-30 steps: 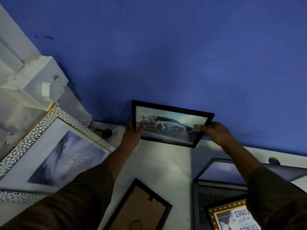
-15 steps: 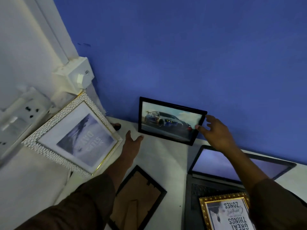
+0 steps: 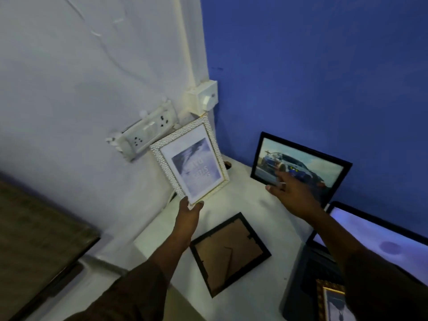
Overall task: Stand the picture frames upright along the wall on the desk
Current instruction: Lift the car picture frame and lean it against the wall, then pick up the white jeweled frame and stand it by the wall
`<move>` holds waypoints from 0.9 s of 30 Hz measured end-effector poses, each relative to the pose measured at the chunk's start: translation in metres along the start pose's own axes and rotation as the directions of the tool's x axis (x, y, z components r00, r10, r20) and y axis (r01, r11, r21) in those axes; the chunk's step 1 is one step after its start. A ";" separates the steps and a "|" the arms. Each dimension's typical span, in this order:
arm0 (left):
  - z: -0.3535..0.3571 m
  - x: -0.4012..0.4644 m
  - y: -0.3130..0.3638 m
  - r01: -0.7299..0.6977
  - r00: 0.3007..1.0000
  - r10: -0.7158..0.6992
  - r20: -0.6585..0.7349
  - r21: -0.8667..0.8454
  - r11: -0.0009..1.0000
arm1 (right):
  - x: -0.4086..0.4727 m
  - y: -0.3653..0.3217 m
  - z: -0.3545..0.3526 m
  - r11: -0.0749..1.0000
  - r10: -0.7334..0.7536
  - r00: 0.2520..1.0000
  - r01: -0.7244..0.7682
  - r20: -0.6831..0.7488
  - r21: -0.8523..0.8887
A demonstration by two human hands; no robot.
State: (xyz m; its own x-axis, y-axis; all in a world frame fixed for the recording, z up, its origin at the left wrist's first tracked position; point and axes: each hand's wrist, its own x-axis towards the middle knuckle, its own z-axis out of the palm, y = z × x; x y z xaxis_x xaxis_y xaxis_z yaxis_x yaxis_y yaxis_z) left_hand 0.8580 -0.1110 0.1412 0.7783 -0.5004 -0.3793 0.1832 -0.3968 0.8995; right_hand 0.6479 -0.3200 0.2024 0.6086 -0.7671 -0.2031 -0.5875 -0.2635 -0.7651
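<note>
A black frame with a car picture (image 3: 301, 166) stands upright against the blue wall on the white desk (image 3: 245, 200). My left hand (image 3: 188, 215) grips the bottom corner of a white pebbled frame (image 3: 190, 162), which is tilted in the corner by the white wall. My right hand (image 3: 293, 193) hovers open in front of the car frame, fingers spread, holding nothing. A second black frame (image 3: 229, 252) lies face down on the desk, its brown backing and stand showing. The corner of a gold frame (image 3: 328, 300) shows at the bottom right, lying on a laptop.
An open laptop (image 3: 379, 242) sits at the right, its lit screen leaning toward the blue wall. A socket strip (image 3: 144, 135) and a switch box (image 3: 205, 97) project from the white wall above the corner. A dark surface (image 3: 34, 246) lies at the left.
Both hands have let go of the car frame, which now stands against the wall. My left hand moved left and took hold of the white pebbled frame. The view swung left.
</note>
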 end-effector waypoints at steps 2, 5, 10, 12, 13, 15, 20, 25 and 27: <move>-0.020 -0.003 -0.001 0.028 0.999 -0.028 -0.047 -0.009 1.000 | 0.004 -0.010 0.015 0.999 -0.018 0.999 0.017 0.040 0.036; -0.045 0.001 -0.005 0.077 0.991 -0.077 -0.108 -0.011 0.997 | 0.015 -0.023 0.032 0.998 -0.040 0.994 0.034 0.101 0.057; -0.072 0.023 -0.011 0.071 0.987 -0.074 -0.146 -0.026 0.997 | 0.047 -0.042 0.063 0.998 -0.046 0.986 0.038 0.159 0.056; -0.080 0.037 -0.012 0.055 0.987 -0.055 -0.154 -0.001 0.998 | 0.063 -0.049 0.073 0.998 -0.031 0.984 0.022 0.174 0.050; -0.084 0.045 -0.012 0.042 0.987 -0.038 -0.154 0.024 0.999 | 0.072 -0.052 0.077 0.999 -0.024 0.984 0.016 0.178 0.043; -0.091 0.060 -0.010 0.004 0.989 0.006 -0.147 0.068 0.998 | 0.090 -0.060 0.086 0.999 -0.015 0.985 0.009 0.174 0.034; -0.105 0.115 -0.005 -0.089 0.993 0.102 -0.060 0.191 0.978 | 0.155 -0.076 0.108 0.998 -0.066 0.990 0.062 0.121 0.034; -0.108 0.164 -0.005 -0.107 0.993 0.088 0.082 0.260 0.960 | 0.226 -0.078 0.128 0.989 -0.090 0.995 0.095 0.053 -0.111; -0.105 0.179 -0.006 -0.122 0.988 0.082 0.130 0.331 0.936 | 0.250 -0.080 0.136 0.986 -0.100 0.992 0.108 0.073 -0.127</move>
State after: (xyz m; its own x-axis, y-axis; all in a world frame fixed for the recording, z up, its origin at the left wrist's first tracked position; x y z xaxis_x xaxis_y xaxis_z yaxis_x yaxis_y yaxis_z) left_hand 1.0590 -0.1176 0.0908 0.7058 -0.6275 -0.3289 -0.1221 -0.5651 0.8159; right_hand 0.9195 -0.4110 0.1298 0.7015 -0.6920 -0.1701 -0.5809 -0.4170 -0.6990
